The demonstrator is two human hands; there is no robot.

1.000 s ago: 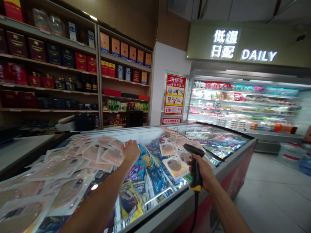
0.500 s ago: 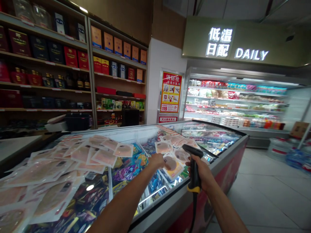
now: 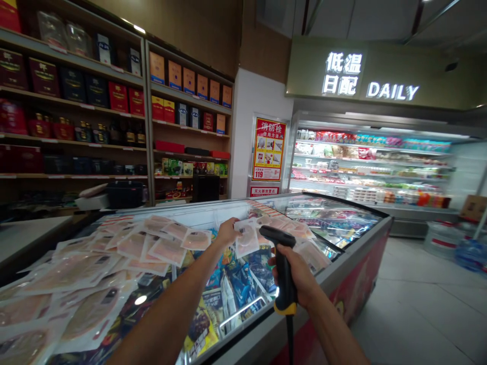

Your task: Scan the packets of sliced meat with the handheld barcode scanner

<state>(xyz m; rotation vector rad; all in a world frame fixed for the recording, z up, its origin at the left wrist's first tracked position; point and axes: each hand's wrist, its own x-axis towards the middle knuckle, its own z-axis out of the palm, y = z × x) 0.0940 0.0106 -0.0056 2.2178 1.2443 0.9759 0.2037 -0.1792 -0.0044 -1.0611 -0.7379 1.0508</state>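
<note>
My left hand is closed on the edge of a flat clear sealed packet with a pale, roundish slice inside. The packet hangs tilted over the chest freezer. In my right hand is a black and yellow barcode scanner, gripped by its handle, its head pointing left towards that packet. Similar packets lie on the freezer to the right, partly hidden by the scanner. A large spread of the same packets covers the left side of the glass.
Colourful frozen bags show inside the freezer. Shelves of boxed bottles stand behind on the left, with a lit refrigerated display at the back right. The scanner's cable hangs down. Water bottles stand on the floor at right.
My left hand has moved left and slightly up, and a packet now hangs from it. The scanner in my right hand has shifted left. More frozen bags show below the hands.
</note>
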